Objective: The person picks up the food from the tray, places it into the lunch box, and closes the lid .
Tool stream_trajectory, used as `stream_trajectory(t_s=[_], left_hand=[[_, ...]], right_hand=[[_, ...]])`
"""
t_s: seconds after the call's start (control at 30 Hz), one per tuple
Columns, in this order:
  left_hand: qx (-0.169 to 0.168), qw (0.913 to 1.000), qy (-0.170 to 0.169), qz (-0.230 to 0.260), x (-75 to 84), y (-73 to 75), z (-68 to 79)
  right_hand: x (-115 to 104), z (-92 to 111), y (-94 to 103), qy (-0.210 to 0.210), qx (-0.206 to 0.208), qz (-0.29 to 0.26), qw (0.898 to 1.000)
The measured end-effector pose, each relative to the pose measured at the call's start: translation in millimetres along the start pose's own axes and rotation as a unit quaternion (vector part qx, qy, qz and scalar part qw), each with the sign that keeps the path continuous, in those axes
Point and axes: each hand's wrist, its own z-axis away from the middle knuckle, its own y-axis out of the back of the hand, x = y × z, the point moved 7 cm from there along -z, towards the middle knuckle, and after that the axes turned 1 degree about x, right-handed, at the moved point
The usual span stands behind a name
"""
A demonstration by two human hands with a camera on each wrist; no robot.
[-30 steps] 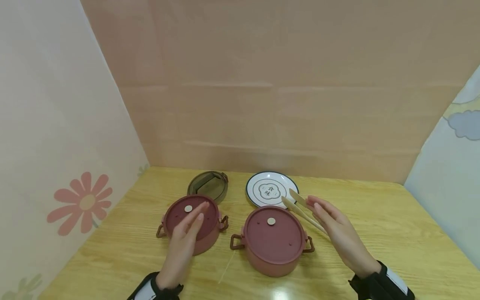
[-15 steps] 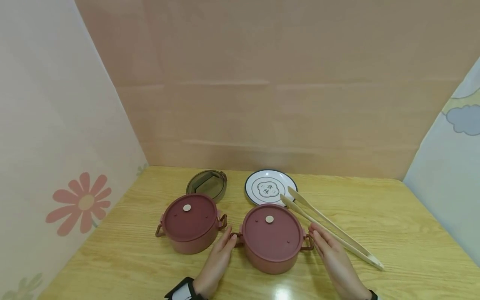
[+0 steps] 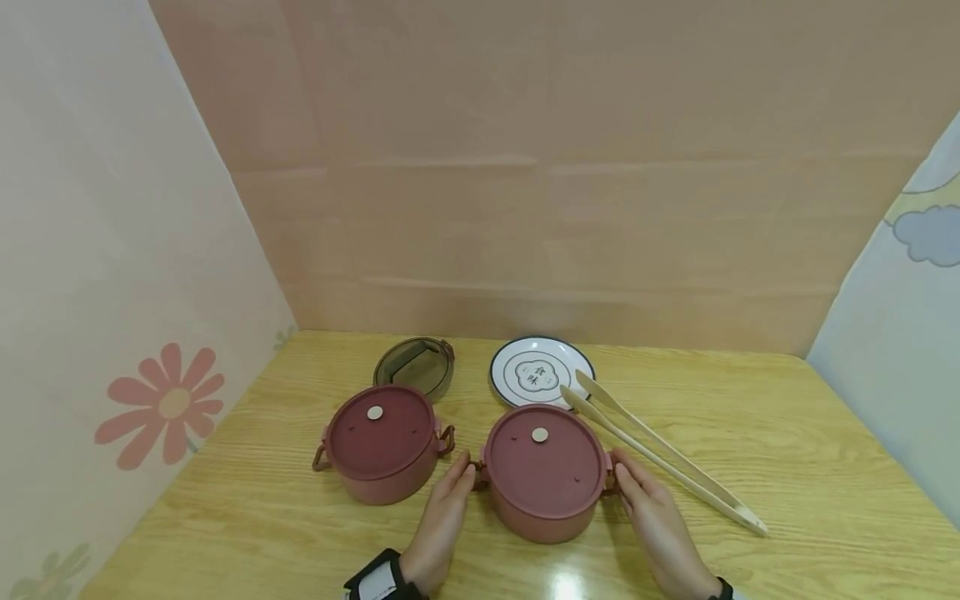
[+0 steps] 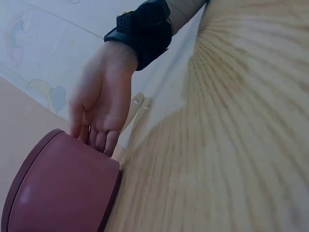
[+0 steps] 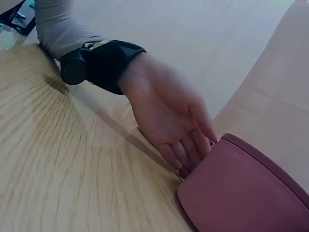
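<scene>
A lidded mauve-red pot (image 3: pixel 546 483) with a pale knob stands upright on the table. My left hand (image 3: pixel 441 523) grips its left handle and my right hand (image 3: pixel 662 529) its right one. In the left wrist view the right hand (image 4: pixel 107 104) has its fingers curled at the pot (image 4: pixel 63 188), its handle mostly hidden. The right wrist view shows the left hand (image 5: pixel 169 108), fingers curled by the pot wall (image 5: pixel 241 193). The pot appears to rest on the wood.
A matching lidded pot (image 3: pixel 382 454) stands to the left. Behind it lies an olive oval container (image 3: pixel 435 375) with a dark bar. A white plate (image 3: pixel 510 379) is at the back, with wooden tongs (image 3: pixel 678 467) running from its edge toward the front right.
Both hands have come down and inward from above the table to the right pot's handles, and the fingers have closed on them. The pots, plate and tongs look unmoved.
</scene>
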Motion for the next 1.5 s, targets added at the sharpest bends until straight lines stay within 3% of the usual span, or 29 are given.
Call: stream_trajectory(t_s=[0.27,0.37,0.5,0.63,0.83,1.0,1.27,1.5], left_hand=[[-0.010,0.9956,-0.091,-0.017,14.8,-8.6,6.1],[0.000,0.9935,-0.113,-0.013,16.9,-9.6,6.4],[0.020,0.9960,-0.087,-0.004,15.2,-7.3,1.3],[0.001,0.9986,-0.048,0.023,15.2,-13.9,-11.2],[0.004,0.9981,-0.054,0.027,17.9,-24.5,-21.5],[-0.002,0.9971,-0.073,0.019,16.0,-26.8,-14.1],[0.000,0.9976,-0.068,-0.008,13.6,-17.2,1.9],[0.000,0.9971,-0.074,-0.018,14.7,-10.5,6.2]], right_hand=[[-6,0,-6.5,0.010,-0.005,0.022,1.000],[-8,1,-8.7,0.015,-0.010,0.027,0.999],[-8,0,-7.4,0.007,-0.005,0.028,1.000],[-8,-4,-9.7,0.007,-0.007,0.007,1.000],[-9,-7,-21.1,0.015,-0.008,-0.013,1.000],[-9,-1,-25.9,0.020,-0.002,-0.010,1.000],[-4,16,-35.6,0.006,-0.012,0.036,0.999],[-10,14,-35.3,-0.002,-0.033,0.054,0.998]])
